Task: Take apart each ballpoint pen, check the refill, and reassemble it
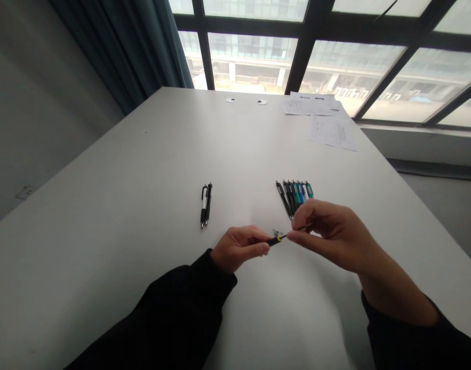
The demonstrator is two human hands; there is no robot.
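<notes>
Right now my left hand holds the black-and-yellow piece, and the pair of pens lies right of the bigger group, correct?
No: the head view shows the pair of pens left of the bigger group. Your left hand does hold the black-and-yellow piece.

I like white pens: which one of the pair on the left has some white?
The pair's left pen: its barrel is partly white, while the right pen beside it looks black.

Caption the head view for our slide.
Left hand holds a small black-and-yellow object, right hand pinches its thin rod, pens beyond.
</notes>
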